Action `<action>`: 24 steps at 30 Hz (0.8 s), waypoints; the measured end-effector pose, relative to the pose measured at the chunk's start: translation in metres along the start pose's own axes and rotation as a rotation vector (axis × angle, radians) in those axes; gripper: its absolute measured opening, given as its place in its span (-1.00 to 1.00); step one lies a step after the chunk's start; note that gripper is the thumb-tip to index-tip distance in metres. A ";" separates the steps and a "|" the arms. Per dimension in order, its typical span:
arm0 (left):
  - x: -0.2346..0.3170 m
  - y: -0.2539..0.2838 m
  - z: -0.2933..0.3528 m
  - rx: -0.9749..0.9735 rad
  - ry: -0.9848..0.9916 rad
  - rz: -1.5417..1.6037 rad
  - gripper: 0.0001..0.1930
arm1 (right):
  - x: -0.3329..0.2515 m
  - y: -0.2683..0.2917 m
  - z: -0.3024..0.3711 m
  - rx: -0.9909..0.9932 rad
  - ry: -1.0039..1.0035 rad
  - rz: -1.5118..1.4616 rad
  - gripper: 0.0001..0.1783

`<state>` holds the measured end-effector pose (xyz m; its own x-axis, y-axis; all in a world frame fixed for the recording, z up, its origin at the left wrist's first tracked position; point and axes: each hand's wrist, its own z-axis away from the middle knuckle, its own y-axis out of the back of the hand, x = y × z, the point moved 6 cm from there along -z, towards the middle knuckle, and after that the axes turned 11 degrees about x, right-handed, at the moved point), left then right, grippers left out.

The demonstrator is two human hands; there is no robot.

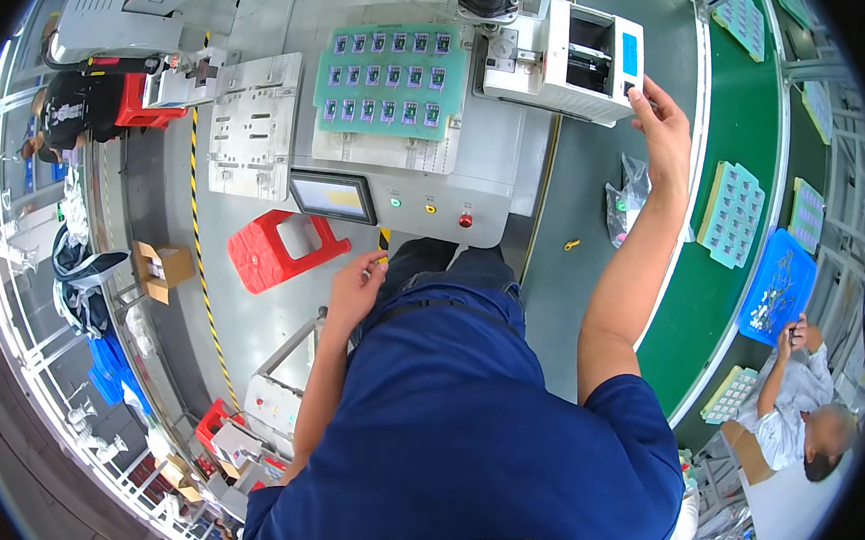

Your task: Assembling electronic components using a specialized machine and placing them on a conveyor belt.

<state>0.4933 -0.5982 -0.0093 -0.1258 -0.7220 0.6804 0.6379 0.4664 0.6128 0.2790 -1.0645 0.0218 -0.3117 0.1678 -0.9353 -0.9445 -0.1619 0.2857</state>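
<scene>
At the upper right, my right hand [662, 132] reaches to the white box-shaped machine unit [580, 65], a digit at the small black switch [630, 87] on its corner. Its fingers are partly stretched and hold nothing I can see. Low in front of the machine, beside my thigh, my left hand [356, 290] is closed, with a small yellow thing [383, 260] at its fingertips; its kind is unclear. A green tray [323, 112] with rows of small dark parts rests on the machine bed, left of the white unit.
A slotted metal plate [253, 127], tilted screen [329, 196] and red button [465, 220] line the machine. A red stool [258, 254] stands to its left. Rightward are a plastic bag [626, 203], a green belt [689, 288], a blue tray [780, 284] and a co-worker [790, 395].
</scene>
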 end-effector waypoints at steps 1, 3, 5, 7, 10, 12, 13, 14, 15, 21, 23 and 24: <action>0.002 -0.001 0.001 -0.010 -0.005 -0.017 -0.73 | 0.000 0.000 0.000 -0.002 0.002 0.000 -0.44; 0.004 -0.002 0.001 -0.017 -0.010 -0.032 -0.73 | 0.001 0.000 0.000 0.006 -0.003 -0.009 -0.44; 0.004 -0.002 0.001 -0.021 -0.003 -0.031 -0.72 | 0.004 0.001 -0.002 0.006 -0.002 -0.005 -0.44; 0.004 -0.002 0.001 -0.016 -0.001 -0.030 -0.72 | 0.005 0.001 -0.002 0.006 -0.002 -0.001 -0.44; 0.005 -0.002 0.001 -0.012 -0.003 -0.027 -0.72 | 0.006 0.002 -0.003 0.014 -0.001 0.010 -0.43; 0.006 -0.003 0.001 -0.014 -0.007 -0.021 -0.72 | 0.004 0.002 -0.002 0.017 -0.002 0.005 -0.43; 0.006 -0.003 0.001 -0.015 -0.006 -0.025 -0.72 | 0.003 0.002 -0.001 0.021 0.000 0.008 -0.43; 0.007 -0.004 0.001 -0.015 -0.006 -0.029 -0.72 | 0.002 0.002 -0.001 0.017 0.004 0.002 -0.43; 0.007 -0.004 0.000 -0.019 -0.008 -0.025 -0.72 | 0.002 0.002 0.000 0.014 0.008 -0.003 -0.44; 0.004 -0.003 -0.001 -0.015 -0.022 -0.033 -0.72 | 0.004 -0.001 0.001 0.000 -0.003 -0.030 -0.46; 0.003 -0.003 -0.001 -0.009 -0.014 -0.032 -0.72 | 0.006 -0.001 0.001 -0.004 -0.021 -0.019 -0.47; 0.003 -0.003 -0.001 -0.006 -0.015 -0.032 -0.72 | 0.007 -0.002 0.001 -0.006 -0.019 -0.021 -0.47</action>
<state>0.4918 -0.6022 -0.0094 -0.1572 -0.7289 0.6664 0.6376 0.4403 0.6321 0.2784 -1.0624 0.0151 -0.2934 0.1897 -0.9370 -0.9503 -0.1642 0.2644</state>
